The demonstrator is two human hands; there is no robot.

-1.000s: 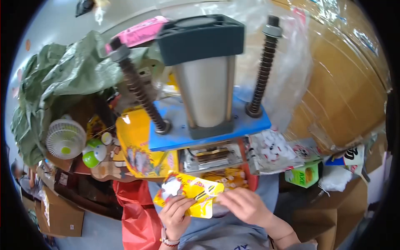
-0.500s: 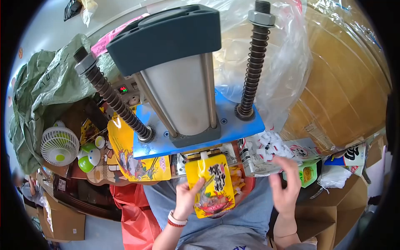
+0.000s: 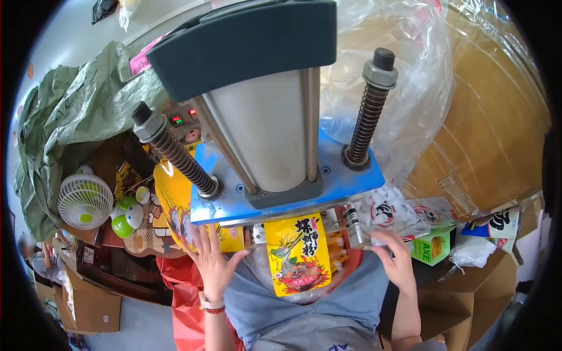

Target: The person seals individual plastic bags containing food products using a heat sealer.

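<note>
While the yellow pouch (image 3: 298,254) hung, seemingly clamped for sealing, from the blue plate's (image 3: 287,196) front edge, my left hand (image 3: 213,263) lay spread wide beside it. My right hand (image 3: 395,260) curled near the right corner, its grip indiscernible. Withdrawing the pouch next, I judged, required fingers kept clear.

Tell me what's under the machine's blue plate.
A yellow noodle pouch hangs there, top edge hidden in the metal clamp. More yellow packets behind it are mostly covered.

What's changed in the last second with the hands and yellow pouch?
The left hand let go of the yellow pouch, now hanging under the press, and moved left onto the pouch stack. The right hand came down to the white packets. The fan stayed put.
</note>
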